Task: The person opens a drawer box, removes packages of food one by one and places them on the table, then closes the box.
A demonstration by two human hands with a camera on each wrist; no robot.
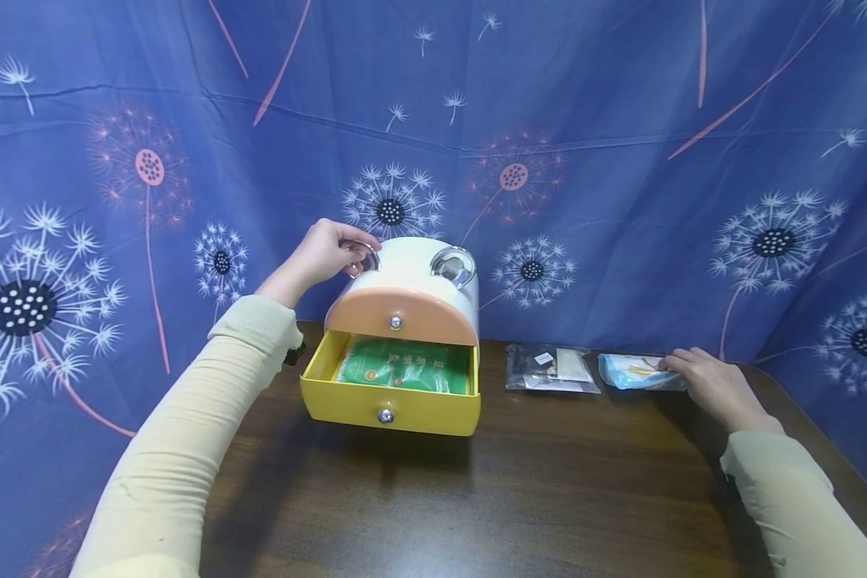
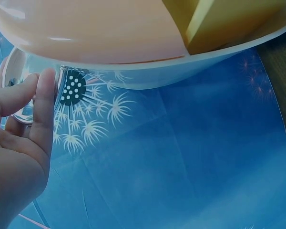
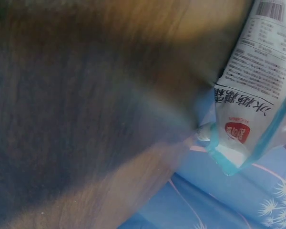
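A small chest of drawers (image 1: pixel 422 258) has a white domed top, an orange upper drawer (image 1: pixel 361 311) and a yellow lower drawer (image 1: pixel 347 408). The yellow drawer is pulled out, with a green packet (image 1: pixel 405 363) lying in it. My left hand (image 1: pixel 325 253) grips the chrome ring handle (image 2: pixel 12 64) on the chest's left side, thumb and fingers around it. Over at the right, my right hand (image 1: pixel 715 389) holds the right end of a blue and white packet (image 1: pixel 632 371). Printed text and a red logo show on that packet in the right wrist view; only a bit of the hand appears there.
A clear plastic bag (image 1: pixel 549 368) with dark and pale contents lies between the chest and the blue and white packet. Another chrome ring (image 1: pixel 457 265) is on the chest's right side. Behind the brown wooden table (image 1: pixel 549 490) hangs a blue dandelion-print cloth (image 1: pixel 607 201).
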